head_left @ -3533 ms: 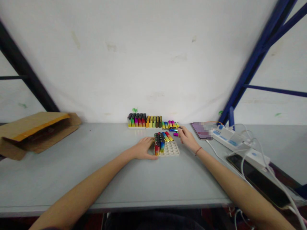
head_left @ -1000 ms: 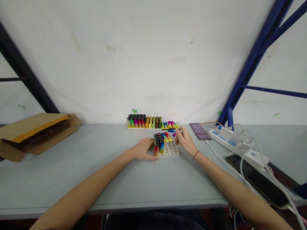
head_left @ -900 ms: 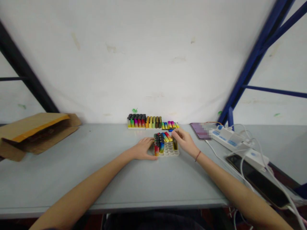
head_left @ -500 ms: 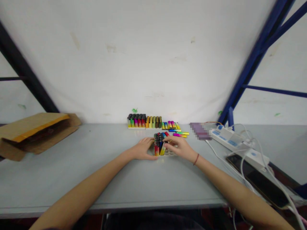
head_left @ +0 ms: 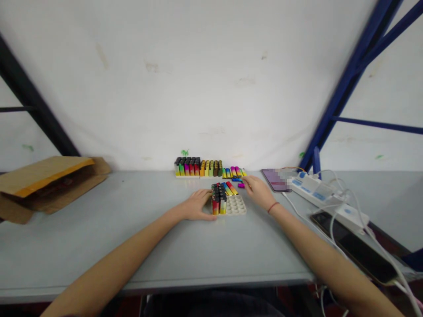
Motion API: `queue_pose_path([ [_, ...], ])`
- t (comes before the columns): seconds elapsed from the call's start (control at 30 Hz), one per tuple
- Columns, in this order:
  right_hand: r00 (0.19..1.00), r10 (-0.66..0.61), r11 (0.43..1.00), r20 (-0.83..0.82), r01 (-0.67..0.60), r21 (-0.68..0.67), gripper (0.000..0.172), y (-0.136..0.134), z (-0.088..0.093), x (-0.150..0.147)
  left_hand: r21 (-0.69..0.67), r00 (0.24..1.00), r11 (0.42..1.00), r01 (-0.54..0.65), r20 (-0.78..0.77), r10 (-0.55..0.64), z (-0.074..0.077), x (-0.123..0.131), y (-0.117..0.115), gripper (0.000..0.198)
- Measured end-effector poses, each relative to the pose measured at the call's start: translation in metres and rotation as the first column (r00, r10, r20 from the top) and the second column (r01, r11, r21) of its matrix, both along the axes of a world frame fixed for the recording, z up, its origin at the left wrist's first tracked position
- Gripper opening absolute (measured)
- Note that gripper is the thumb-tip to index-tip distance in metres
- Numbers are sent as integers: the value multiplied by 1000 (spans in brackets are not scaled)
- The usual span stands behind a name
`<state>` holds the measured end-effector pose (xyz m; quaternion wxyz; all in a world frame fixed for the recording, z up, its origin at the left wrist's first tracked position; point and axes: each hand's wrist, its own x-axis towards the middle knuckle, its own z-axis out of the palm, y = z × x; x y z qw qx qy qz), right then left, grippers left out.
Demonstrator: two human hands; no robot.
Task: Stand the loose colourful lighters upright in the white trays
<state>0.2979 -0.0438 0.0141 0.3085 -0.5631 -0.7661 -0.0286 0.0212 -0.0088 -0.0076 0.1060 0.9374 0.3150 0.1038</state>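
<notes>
My left hand point(head_left: 197, 206) grips the left end of a small white tray point(head_left: 243, 210), thumb along the front and fingers behind. Upright black-topped lighters point(head_left: 219, 200) fill the tray's left part; its round holes on the right are bare. Several colourful lighters point(head_left: 231, 188) lie flat just behind those holes. My right hand point(head_left: 259, 192) is behind and right of the tray, its fingertips closed on a lighter among the loose ones, mostly covered by the fingers. A purple lighter point(head_left: 241, 186) pokes out left of the fingertips.
Against the wall stand a block of black-topped lighters point(head_left: 187, 167) and one of yellow-topped lighters point(head_left: 211, 168), with loose lighters point(head_left: 234, 171) beside them. At right are a phone point(head_left: 273, 179), a power strip point(head_left: 350, 213), a dark phone point(head_left: 355, 246) and white cables. A brown paper bag point(head_left: 54, 180) lies left.
My right hand has left the tray and moved back and right to the loose lighters. The lighter it held tilted now stands upright in the tray. My left hand has stayed put.
</notes>
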Motion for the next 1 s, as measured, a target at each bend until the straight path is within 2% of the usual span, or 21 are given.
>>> queue_pose_path([
  [0.07, 986, -64, 995, 156, 75, -68, 27, 10, -7, 14, 1, 1000, 1000, 8, 5, -8, 0, 0, 0, 89],
  [0.17, 965, -41, 985, 259, 83, -154, 24, 18, -13, 25, 7, 1000, 1000, 17, 13, -17, 0, -1, 1, 88],
  [0.33, 963, -15, 974, 271, 76, -216, 18, 19, -17, 20, 5, 1000, 1000, 10, 0, -10, -1, -1, 1, 90],
  [0.5, 963, -58, 972, 265, 116, -206, 24, 19, -25, 12, 8, 1000, 1000, 12, 10, -12, -1, -1, 1, 89],
  [0.57, 988, -44, 981, 148, 70, -179, 25, 18, -26, 8, 9, 1000, 1000, 11, 9, -12, -1, -1, 1, 88],
  [0.63, 998, -42, 988, -37, 36, -148, 25, 16, -24, 4, 9, 1000, 1000, 10, 2, -10, -1, -1, 1, 89],
  [0.7, 968, -80, 991, -236, 52, -121, 23, 14, -21, -1, 6, 1000, 1000, 10, -2, -10, -1, -1, 1, 90],
  [0.8, 868, -123, 992, -480, 106, -63, 10, 10, -16, -8, 4, 1000, 1000, 5, -3, -5, -1, -1, 1, 91],
  [0.87, 796, -125, 992, -592, 104, -69, 27, 9, -14, -12, 4, 1000, 1000, 3, -8, -3, -1, -1, 1, 91],
  [0.93, 711, -155, 986, -686, 65, -156, 47, 8, -14, -14, 2, 1000, 1000, 2, -15, -2, -1, -1, 1, 91],
  [1.0, 601, -200, 968, -774, 1, -250, 53, 8, -15, -16, -2, 1000, 1000, -2, -18, 2, -1, -1, 1, 93],
])
